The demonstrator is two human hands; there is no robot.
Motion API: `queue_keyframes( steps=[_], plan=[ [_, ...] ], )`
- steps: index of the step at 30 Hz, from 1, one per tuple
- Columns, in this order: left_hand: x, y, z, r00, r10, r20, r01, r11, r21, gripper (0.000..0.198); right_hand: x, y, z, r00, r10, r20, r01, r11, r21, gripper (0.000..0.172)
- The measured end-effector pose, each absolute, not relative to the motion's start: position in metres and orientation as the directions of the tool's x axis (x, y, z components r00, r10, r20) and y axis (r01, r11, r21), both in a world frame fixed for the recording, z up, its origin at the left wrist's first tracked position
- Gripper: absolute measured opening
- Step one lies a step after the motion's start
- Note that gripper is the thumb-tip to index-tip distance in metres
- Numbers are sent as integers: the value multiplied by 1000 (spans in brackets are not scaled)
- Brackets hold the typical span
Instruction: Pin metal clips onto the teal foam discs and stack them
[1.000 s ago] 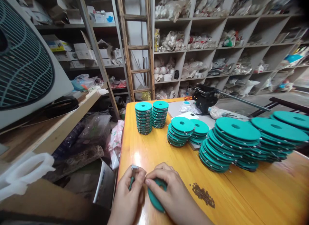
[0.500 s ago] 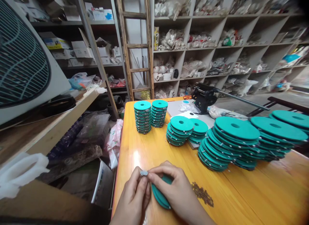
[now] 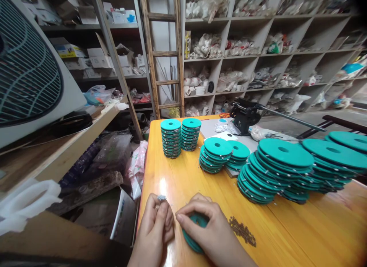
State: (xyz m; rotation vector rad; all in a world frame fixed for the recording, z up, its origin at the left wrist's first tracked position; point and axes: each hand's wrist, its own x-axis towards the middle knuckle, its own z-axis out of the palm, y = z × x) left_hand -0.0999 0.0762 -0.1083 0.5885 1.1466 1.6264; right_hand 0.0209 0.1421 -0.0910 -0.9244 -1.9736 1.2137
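My left hand [image 3: 156,223] is closed, and a small bunch of tiny pale grey pieces [image 3: 161,197] sticks out between thumb and forefinger. To its right, my right hand [image 3: 205,221] has thumb and forefinger pinched together; whatever lies between the tips is too small to make out. Beneath the right hand lies a round green foam winding disc [image 3: 191,240], partly hidden by the fingers. A loose pile of small brown bits [image 3: 242,231] rests on the table just right of that hand.
Small stacks of green discs [image 3: 171,139] stand at the table's far left, larger stacks [image 3: 279,160] at the right. Behind them a black clamp-like device [image 3: 245,116] with a long rod sits on a grey board. A wooden shelf edge [image 3: 86,144] runs along the left.
My left hand has moved left and slightly down, away from the right hand, carrying the grey bunch. The right hand's fingertips have come off the bunch and stay pinched over the green disc.
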Motion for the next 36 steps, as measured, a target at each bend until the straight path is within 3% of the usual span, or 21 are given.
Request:
queue_keyframes(
  steps=[18,24,36],
  plan=[
    [-101,73,-120,-297,937,-187,-499,14,866,35,21,144,-92,-530,839,128,222,283,-933,11],
    [-103,72,-120,-235,961,-147,-424,35,905,33,22,145,-97,-515,842,161,182,290,-940,11],
    [-119,78,-113,-496,866,-62,-374,-149,915,31,21,140,-92,-574,777,258,411,547,-730,18]
  ],
)
